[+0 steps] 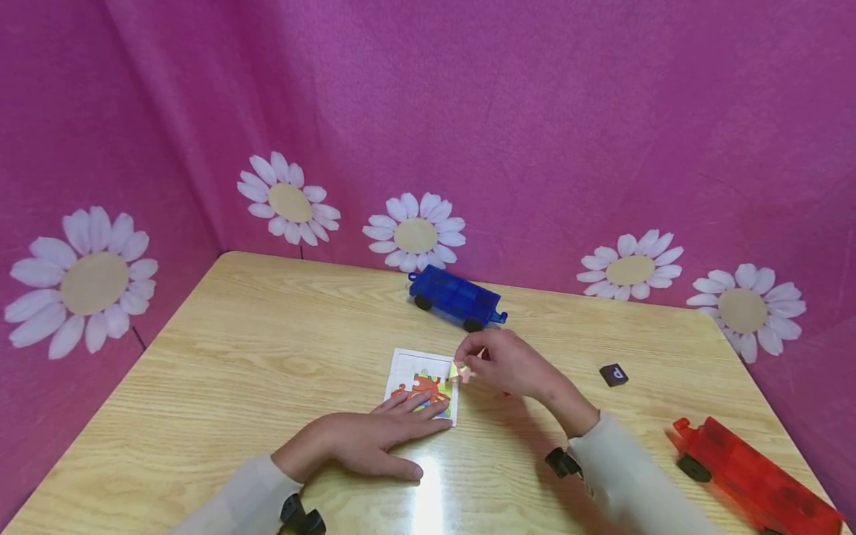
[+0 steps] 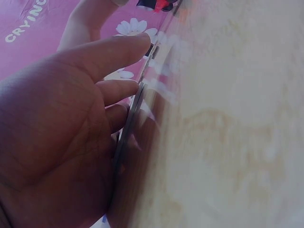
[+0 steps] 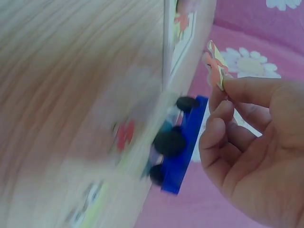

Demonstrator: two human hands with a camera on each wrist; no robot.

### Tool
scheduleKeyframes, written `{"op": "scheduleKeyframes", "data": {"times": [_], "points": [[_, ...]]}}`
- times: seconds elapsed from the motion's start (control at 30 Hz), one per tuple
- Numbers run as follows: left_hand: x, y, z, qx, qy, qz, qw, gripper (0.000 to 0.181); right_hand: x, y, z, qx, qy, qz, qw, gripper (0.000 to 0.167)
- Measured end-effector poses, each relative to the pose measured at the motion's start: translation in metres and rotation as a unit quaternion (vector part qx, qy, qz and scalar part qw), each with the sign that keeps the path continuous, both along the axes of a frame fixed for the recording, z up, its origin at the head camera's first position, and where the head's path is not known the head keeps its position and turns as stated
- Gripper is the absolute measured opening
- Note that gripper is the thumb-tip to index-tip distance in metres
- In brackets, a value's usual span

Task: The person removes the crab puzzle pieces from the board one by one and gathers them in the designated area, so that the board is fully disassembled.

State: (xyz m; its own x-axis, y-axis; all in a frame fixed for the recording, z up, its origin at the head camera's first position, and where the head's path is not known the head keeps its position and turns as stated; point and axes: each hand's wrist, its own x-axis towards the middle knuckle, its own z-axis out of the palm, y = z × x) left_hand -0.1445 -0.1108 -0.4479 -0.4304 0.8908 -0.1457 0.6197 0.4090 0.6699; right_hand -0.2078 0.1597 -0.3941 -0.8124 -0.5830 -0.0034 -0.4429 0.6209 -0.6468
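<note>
A small jigsaw board with a white frame lies on the table, partly filled with orange, green and blue pieces. My left hand rests with straight, spread fingers across the board's lower part. From the left wrist view, the palm faces the camera and the fingers lie along the board's thin edge. Above the board's right side, my right hand pinches a yellow and orange jigsaw piece between thumb and index finger. The fingers partly cover that piece in the head view.
A blue toy car base on black wheels stands behind the board. To the right are a black lettered tile and a red toy car base. Loose on the table lie a red piece and a yellow-green piece.
</note>
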Motion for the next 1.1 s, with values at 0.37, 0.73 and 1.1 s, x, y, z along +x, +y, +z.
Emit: {"op": "scheduleKeyframes", "data": {"times": [0.37, 0.73, 1.1], "points": [[0.0, 0.002, -0.003, 0.007, 0.007, -0.002, 0.9999, 0.07, 0.015, 0.048, -0.002, 0.026, -0.044, -0.013, 0.9986, 0.018], [0.0, 0.0, -0.003, 0.005, -0.003, 0.001, 1.0, 0.07, 0.027, 0.066, -0.011, 0.019, -0.099, 0.024, 0.9947, 0.017], [-0.001, 0.0, -0.001, 0.004, -0.001, 0.002, 1.0, 0.069, 0.031, 0.067, -0.013, 0.055, -0.071, 0.014, 0.9959, 0.016]]}}
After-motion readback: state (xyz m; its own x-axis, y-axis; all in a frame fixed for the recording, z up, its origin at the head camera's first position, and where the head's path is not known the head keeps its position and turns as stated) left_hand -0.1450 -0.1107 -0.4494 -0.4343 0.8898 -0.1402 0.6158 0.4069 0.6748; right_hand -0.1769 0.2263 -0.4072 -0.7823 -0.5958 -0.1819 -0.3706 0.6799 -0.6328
